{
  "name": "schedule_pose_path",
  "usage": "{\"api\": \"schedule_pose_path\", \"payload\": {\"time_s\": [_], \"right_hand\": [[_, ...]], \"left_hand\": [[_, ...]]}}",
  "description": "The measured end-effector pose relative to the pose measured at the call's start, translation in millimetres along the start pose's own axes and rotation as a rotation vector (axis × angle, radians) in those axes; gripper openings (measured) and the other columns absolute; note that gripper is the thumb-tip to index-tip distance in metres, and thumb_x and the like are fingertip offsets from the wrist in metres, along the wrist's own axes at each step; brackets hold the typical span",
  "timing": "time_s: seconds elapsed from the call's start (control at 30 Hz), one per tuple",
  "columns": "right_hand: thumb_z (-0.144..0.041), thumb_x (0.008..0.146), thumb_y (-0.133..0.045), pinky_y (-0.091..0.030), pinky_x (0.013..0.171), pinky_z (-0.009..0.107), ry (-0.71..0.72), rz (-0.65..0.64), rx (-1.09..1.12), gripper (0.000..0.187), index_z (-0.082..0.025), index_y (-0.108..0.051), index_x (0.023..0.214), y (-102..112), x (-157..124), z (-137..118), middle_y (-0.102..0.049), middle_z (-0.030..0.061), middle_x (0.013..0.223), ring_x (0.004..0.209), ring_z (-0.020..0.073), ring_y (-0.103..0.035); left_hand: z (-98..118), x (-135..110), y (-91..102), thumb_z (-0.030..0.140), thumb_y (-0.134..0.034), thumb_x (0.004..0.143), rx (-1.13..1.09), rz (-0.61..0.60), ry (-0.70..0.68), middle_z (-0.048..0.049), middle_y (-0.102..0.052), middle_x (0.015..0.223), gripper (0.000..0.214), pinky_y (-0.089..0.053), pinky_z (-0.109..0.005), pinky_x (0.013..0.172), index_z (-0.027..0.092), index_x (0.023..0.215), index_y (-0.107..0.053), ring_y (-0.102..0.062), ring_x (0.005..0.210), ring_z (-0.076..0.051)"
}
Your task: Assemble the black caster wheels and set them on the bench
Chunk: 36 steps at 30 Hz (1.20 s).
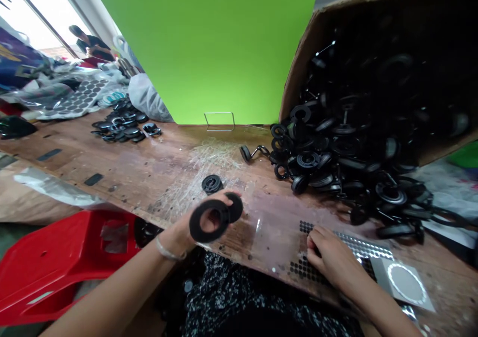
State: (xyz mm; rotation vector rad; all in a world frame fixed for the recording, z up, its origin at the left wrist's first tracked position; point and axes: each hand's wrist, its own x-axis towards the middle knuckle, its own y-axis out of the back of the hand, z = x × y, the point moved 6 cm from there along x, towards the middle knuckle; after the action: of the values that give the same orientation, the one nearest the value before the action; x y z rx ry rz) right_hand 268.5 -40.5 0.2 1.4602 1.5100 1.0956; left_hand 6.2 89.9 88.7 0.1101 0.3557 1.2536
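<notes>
My left hand (201,222) holds a flat black ring (209,220) with a second black round part (234,207) just behind it, above the near edge of the wooden table (157,163). My right hand (332,257) rests with its fingertips on a sheet of small black dot stickers (354,250) at the near right of the table. One black round part (212,183) lies alone on the table just beyond my left hand.
A tipped cardboard box (298,63) spills a big heap of black rings and wheels (336,148) at the right. A smaller pile of black parts (121,123) lies far left. A red plastic stool (63,257) stands lower left. A green board (209,48) stands behind. Another person (89,41) sits far back left.
</notes>
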Motion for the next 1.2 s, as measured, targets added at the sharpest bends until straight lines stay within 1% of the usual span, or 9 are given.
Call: {"api": "schedule_pose_path", "payload": {"time_s": [0.1, 0.17, 0.23, 0.33, 0.43, 0.53, 0.7, 0.97, 1.2], "right_hand": [[-0.010, 0.076, -0.050, -0.040, 0.066, 0.027, -0.014, -0.019, 0.141, 0.015, -0.022, -0.048, 0.067, 2.3, -1.8, 6.4, -0.056, 0.0009, 0.075, 0.071, 0.0166, -0.054], [-0.015, 0.079, -0.049, -0.041, 0.063, 0.027, -0.051, -0.011, 0.266, 0.014, -0.022, -0.048, 0.068, 8.1, -2.4, 10.1, -0.055, -0.0002, 0.073, 0.068, 0.0156, -0.054], [-0.020, 0.082, -0.049, -0.042, 0.063, 0.027, -0.102, 0.041, 0.378, 0.013, -0.023, -0.050, 0.069, 18.6, -2.5, 10.1, -0.055, -0.0004, 0.072, 0.067, 0.0155, -0.054], [-0.026, 0.083, -0.052, -0.045, 0.072, 0.028, -0.152, 0.165, 0.485, 0.012, -0.023, -0.054, 0.072, 38.2, -3.5, -4.0, -0.059, 0.0014, 0.081, 0.076, 0.0171, -0.057], [-0.029, 0.082, -0.056, -0.044, 0.084, 0.033, -0.141, 0.269, 0.519, 0.012, -0.024, -0.055, 0.071, 53.2, -6.0, -34.8, -0.061, 0.0049, 0.098, 0.094, 0.0212, -0.058], [-0.025, 0.081, -0.055, -0.041, 0.091, 0.040, -0.064, 0.357, 0.463, 0.011, -0.024, -0.056, 0.071, 59.9, -6.2, -69.5, -0.058, 0.0068, 0.103, 0.103, 0.0249, -0.053], [-0.017, 0.081, -0.054, -0.037, 0.095, 0.047, 0.073, 0.468, 0.362, 0.011, -0.023, -0.057, 0.072, 55.9, 1.4, -97.5, -0.055, 0.0076, 0.100, 0.106, 0.0267, -0.048], [-0.013, 0.080, -0.054, -0.036, 0.095, 0.050, 0.078, 0.452, 0.290, 0.011, -0.021, -0.058, 0.074, 43.2, 4.5, -99.0, -0.056, 0.0071, 0.103, 0.107, 0.0269, -0.047], [-0.011, 0.083, -0.055, -0.038, 0.091, 0.053, 0.147, 0.423, 0.236, 0.011, -0.019, -0.058, 0.075, 43.7, 5.0, -102.3, -0.057, 0.0083, 0.099, 0.104, 0.0280, -0.049]], "left_hand": [[-27.8, -26.8, -18.1, 0.038, -0.063, 0.075, -0.443, -0.193, 0.322, -0.0072, -0.068, 0.077, 0.038, -0.052, -0.031, 0.056, 0.020, 0.106, -0.072, -0.061, 0.061, -0.017], [-42.0, -37.3, -26.5, 0.034, -0.071, 0.072, -0.726, -0.185, 0.452, -0.0077, -0.069, 0.082, 0.031, -0.054, -0.032, 0.066, 0.018, 0.098, -0.072, -0.064, 0.070, -0.019], [-51.6, -41.4, -33.3, 0.035, -0.075, 0.072, -0.834, -0.141, 0.462, -0.0089, -0.070, 0.087, 0.025, -0.054, -0.031, 0.073, 0.017, 0.088, -0.070, -0.066, 0.079, -0.020], [-59.0, -43.7, -48.9, 0.043, -0.075, 0.075, -0.886, -0.110, 0.434, -0.0069, -0.068, 0.085, 0.030, -0.052, -0.028, 0.066, 0.018, 0.087, -0.065, -0.065, 0.079, -0.019], [-58.7, -41.6, -64.0, 0.050, -0.070, 0.078, -0.995, -0.014, 0.365, -0.0016, -0.063, 0.077, 0.034, -0.050, -0.025, 0.061, 0.020, 0.093, -0.064, -0.060, 0.070, -0.014], [-59.3, -39.3, -79.4, 0.050, -0.069, 0.078, -1.081, 0.090, 0.350, 0.0004, -0.059, 0.074, 0.033, -0.048, -0.023, 0.064, 0.018, 0.084, -0.064, -0.058, 0.067, -0.011], [-55.1, -38.8, -94.6, 0.047, -0.070, 0.078, -0.869, 0.170, 0.176, 0.0021, -0.055, 0.067, 0.033, -0.042, -0.021, 0.060, 0.017, 0.071, -0.058, -0.051, 0.062, -0.010], [-54.9, -44.1, -100.6, 0.053, -0.050, 0.091, -0.531, 0.182, -0.094, 0.0019, -0.049, 0.064, 0.041, -0.037, -0.024, 0.059, 0.019, 0.068, -0.052, -0.046, 0.061, -0.012], [-38.7, -49.1, -99.7, 0.061, -0.053, 0.086, -0.339, 0.188, -0.237, 0.0018, -0.047, 0.064, 0.046, -0.036, -0.025, 0.061, 0.018, 0.069, -0.053, -0.043, 0.061, -0.012]]}}
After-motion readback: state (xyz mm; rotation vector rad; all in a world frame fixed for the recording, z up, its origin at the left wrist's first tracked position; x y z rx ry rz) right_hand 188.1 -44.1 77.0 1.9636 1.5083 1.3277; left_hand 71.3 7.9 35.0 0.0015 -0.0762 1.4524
